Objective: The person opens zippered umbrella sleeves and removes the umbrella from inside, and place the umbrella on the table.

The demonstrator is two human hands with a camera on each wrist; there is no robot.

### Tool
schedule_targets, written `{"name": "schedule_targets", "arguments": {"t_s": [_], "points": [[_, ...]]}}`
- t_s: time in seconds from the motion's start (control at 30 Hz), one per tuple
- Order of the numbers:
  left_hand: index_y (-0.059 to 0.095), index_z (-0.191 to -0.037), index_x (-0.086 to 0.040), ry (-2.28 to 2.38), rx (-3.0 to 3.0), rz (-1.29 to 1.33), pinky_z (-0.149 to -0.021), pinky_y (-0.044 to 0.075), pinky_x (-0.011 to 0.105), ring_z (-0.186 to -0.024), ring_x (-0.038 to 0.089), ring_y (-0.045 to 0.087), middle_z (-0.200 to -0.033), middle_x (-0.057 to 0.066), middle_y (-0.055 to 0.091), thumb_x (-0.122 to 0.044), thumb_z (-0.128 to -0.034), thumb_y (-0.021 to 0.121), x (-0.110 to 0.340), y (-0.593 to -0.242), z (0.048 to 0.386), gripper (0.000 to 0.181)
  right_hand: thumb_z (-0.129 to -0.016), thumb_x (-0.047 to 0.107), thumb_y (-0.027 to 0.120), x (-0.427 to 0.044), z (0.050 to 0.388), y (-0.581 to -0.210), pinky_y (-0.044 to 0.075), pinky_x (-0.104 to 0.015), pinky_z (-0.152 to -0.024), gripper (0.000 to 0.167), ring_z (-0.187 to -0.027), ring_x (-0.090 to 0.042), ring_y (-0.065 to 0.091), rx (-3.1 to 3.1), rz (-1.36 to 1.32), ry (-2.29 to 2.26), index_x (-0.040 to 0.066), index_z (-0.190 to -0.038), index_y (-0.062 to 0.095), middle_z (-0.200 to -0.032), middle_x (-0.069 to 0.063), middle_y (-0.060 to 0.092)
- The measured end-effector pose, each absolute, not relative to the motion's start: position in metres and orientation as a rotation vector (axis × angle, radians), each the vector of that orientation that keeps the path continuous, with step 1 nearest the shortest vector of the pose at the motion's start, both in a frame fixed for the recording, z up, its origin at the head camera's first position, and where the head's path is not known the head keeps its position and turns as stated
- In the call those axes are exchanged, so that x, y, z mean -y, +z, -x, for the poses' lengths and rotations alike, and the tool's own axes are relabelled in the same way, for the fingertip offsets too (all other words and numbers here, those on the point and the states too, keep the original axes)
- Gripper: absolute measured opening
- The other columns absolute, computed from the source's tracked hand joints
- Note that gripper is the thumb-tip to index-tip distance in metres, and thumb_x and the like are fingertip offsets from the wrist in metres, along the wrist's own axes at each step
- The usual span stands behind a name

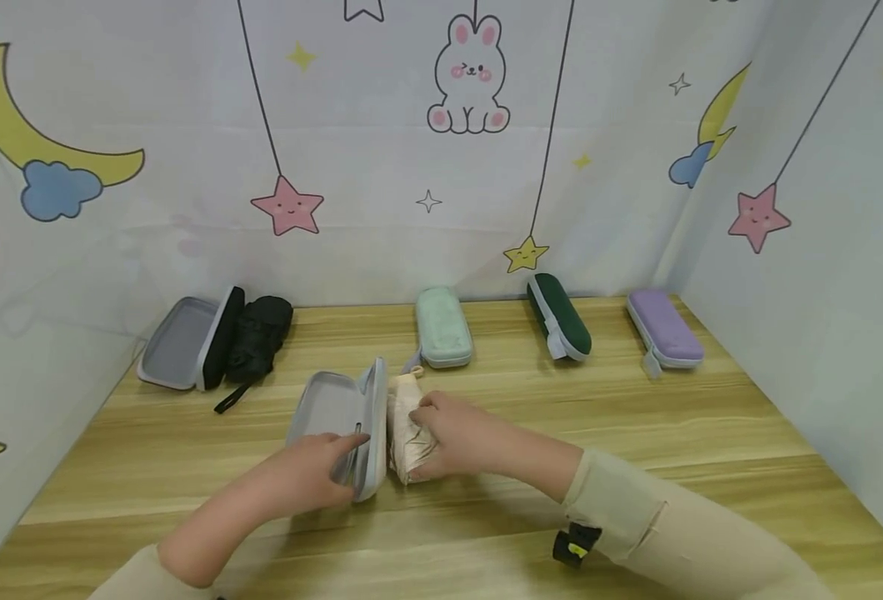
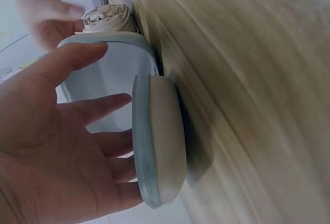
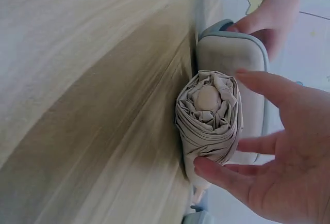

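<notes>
A cream umbrella case (image 1: 328, 401) lies open near the middle, one half standing upright. My left hand (image 2: 59, 131) reaches into it with spread, fairly straight fingers, their tips partly hidden by the lower half. Its thumb is by the raised half's rim. Right beside that half lies a folded beige umbrella (image 3: 209, 121), loosely rolled, its round end knob showing. My right hand (image 1: 452, 437) holds the umbrella from above, with thumb and fingers on opposite sides. How firm this hold is does not show.
At the back left stands an open black case (image 1: 179, 346) beside a folded black umbrella (image 1: 260, 333). Farther right along the back lie closed cases: mint (image 1: 444, 327), dark green (image 1: 561, 317) and purple (image 1: 665, 327). A printed curtain (image 1: 381, 150) borders the wooden table (image 1: 636, 425).
</notes>
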State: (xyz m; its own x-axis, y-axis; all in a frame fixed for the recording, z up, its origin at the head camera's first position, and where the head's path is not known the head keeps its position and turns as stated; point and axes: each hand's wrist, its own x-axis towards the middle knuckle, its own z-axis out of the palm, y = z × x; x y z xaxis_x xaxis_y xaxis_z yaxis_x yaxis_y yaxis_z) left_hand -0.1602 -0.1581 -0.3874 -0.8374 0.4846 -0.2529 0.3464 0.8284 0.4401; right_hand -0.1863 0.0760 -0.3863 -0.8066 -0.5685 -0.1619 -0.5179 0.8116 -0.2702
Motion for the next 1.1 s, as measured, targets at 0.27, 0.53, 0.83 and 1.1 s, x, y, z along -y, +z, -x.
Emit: {"name": "schedule_targets", "arguments": {"t_s": [0.27, 0.53, 0.83, 1.1], "points": [[0.046, -0.142, 0.003, 0.499, -2.614, -0.652, -0.099, 0.038, 0.058, -0.123, 0.048, 0.045, -0.135, 0.027, 0.05, -0.039, -0.0747, 0.083, 0.162, -0.387, 0.157, 0.088, -0.085, 0.041, 0.076, -0.065, 0.178, -0.387, 0.044, -0.03, -0.096, 0.072, -0.119, -0.02, 0.054, -2.759, 0.974, -0.173, 0.006, -0.143, 0.049, -0.136, -0.012, 0.051], [0.054, -0.133, 0.006, 0.545, -2.691, -0.657, -0.094, 0.042, 0.055, -0.114, 0.044, 0.054, -0.127, 0.022, 0.059, -0.039, -0.0765, 0.082, 0.179, -0.393, 0.161, 0.078, -0.086, 0.043, 0.074, -0.038, 0.178, -0.391, 0.046, -0.028, -0.093, 0.07, -0.116, -0.019, 0.055, -2.812, 1.053, -0.103, 0.006, -0.14, 0.051, -0.133, -0.012, 0.054], [0.055, -0.122, 0.008, 0.605, -2.757, -0.754, -0.08, 0.05, 0.048, -0.095, 0.036, 0.064, -0.103, 0.013, 0.068, -0.024, -0.0807, 0.081, 0.198, -0.398, 0.167, 0.058, -0.087, 0.045, 0.071, -0.011, 0.183, -0.393, 0.049, -0.026, -0.086, 0.067, -0.105, -0.017, 0.059, -2.849, 1.109, -0.035, 0.005, -0.138, 0.053, -0.127, -0.011, 0.056], [0.056, -0.122, 0.008, 0.718, -2.66, -0.801, -0.085, 0.048, 0.046, -0.108, 0.037, 0.058, -0.118, 0.022, 0.06, -0.013, -0.0878, 0.073, 0.197, -0.399, 0.191, 0.044, -0.089, 0.043, 0.07, -0.005, 0.2, -0.394, 0.047, -0.029, -0.093, 0.069, -0.114, -0.022, 0.056, -2.864, 1.033, -0.007, 0.001, -0.14, 0.049, -0.132, -0.015, 0.054]]}}
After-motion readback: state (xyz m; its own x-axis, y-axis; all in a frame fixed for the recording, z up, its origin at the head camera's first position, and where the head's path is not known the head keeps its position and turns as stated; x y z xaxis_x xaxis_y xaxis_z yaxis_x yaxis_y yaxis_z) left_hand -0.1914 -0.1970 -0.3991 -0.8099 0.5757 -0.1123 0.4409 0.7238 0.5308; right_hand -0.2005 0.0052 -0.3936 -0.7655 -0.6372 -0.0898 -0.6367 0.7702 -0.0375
